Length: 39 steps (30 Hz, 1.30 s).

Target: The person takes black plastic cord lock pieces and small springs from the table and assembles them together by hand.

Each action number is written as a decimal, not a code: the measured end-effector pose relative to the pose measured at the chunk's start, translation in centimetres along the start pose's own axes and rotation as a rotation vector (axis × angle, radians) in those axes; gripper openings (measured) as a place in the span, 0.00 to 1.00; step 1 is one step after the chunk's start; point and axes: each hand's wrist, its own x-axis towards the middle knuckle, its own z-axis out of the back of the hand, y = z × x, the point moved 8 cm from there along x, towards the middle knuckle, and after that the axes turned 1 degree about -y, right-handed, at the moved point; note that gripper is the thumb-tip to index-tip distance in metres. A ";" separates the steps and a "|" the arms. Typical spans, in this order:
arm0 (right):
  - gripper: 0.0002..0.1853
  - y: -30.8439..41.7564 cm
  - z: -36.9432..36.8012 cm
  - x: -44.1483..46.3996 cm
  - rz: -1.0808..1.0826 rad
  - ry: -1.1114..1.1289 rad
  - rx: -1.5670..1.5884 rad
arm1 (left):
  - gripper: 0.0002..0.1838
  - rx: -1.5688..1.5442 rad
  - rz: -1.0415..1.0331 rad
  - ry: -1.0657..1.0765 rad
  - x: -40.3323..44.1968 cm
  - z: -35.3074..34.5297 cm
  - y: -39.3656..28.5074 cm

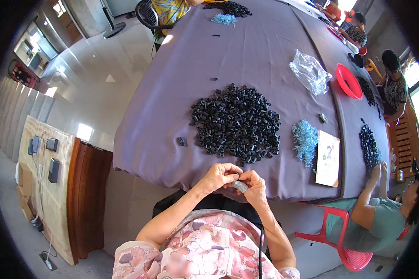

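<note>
My left hand (pixel 220 178) and my right hand (pixel 255 187) meet at the table's near edge, fingers closed in a pinch. Between the fingertips shows a small black plastic piece (pixel 237 174), partly hidden, with my left fingers on it. A grey-white oval thing (pixel 240 186) lies against my right fingers; its kind is unclear. Just beyond my hands spreads a large pile of black plastic pieces (pixel 235 123). To its right lies a heap of small light-blue clear pieces (pixel 305 139).
A booklet (pixel 328 158) lies right of the blue heap. Farther off are a clear plastic bag (pixel 309 72) and a red basin (pixel 348 82). A co-worker (pixel 381 214) sits at right on a red chair (pixel 328 228). A wooden cabinet (pixel 91 200) stands left.
</note>
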 end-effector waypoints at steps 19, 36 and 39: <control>0.09 -0.2 -0.3 0.4 -0.100 -0.072 -0.033 | 0.08 -0.232 -0.011 0.021 0.5 0.9 0.9; 0.10 -0.1 -0.1 0.3 -0.111 -0.006 0.167 | 0.06 -0.285 -0.041 -0.043 0.3 1.2 0.8; 0.08 0.2 0.2 0.3 -0.106 -0.067 0.114 | 0.06 -0.328 -0.069 -0.071 0.4 1.3 0.8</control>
